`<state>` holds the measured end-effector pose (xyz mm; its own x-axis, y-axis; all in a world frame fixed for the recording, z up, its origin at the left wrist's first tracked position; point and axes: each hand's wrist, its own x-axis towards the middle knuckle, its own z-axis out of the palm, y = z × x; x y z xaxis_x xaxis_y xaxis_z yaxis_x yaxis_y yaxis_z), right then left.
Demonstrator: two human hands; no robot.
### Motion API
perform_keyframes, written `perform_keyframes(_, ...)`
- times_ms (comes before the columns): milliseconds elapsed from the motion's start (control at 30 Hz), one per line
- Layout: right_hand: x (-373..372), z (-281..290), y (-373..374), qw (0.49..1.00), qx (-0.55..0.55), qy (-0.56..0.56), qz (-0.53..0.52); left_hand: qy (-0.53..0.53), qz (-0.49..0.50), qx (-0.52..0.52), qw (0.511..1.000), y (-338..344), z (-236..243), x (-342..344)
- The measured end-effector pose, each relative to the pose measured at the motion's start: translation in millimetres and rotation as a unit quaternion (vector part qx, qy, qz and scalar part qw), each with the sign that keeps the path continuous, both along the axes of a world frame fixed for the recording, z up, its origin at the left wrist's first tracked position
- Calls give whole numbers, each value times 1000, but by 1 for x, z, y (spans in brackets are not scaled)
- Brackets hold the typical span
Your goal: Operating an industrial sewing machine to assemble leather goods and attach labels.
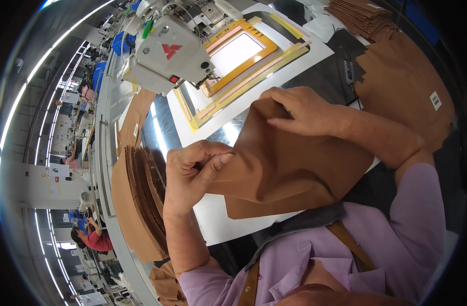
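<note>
A brown fabric piece (289, 168) is stretched between my two hands over the worktable, folded and sagging in the middle. My left hand (195, 171) pinches its left edge between thumb and forefinger. At the upper edge, my right hand (304, 109) grips the cloth with the thumb on the near side; the fingertips behind it are partly hidden. The lower edge of the cloth hangs near my lap. Beyond my hands stands a white industrial sewing machine head (167, 56), next to an orange-yellow rectangular frame (266, 48) on a white sheet.
A stack of brown fabric pieces (136, 204) stands at my left. More brown pieces (406, 86), one with a white label, lie at the right, below another pile (361, 18). Small metal snips (349, 71) lie nearby. Other people work at the far left.
</note>
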<state>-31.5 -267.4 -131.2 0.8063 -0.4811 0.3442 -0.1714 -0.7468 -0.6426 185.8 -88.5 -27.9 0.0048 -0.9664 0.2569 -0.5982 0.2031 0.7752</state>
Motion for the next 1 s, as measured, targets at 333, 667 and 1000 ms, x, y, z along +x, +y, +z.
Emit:
perform_keyframes(333,-23,19,-77,983,166,-54,-50,153,73,135,976,-46,-54,94)
perform_keyframes(667,8,-12,-175,974,42,138,-173,36,312,179,932,-127,-135,142)
perform_keyframes(1000,70,-30,-278,980,8,121,-161,-295,374,-7,879,-208,-150,174)
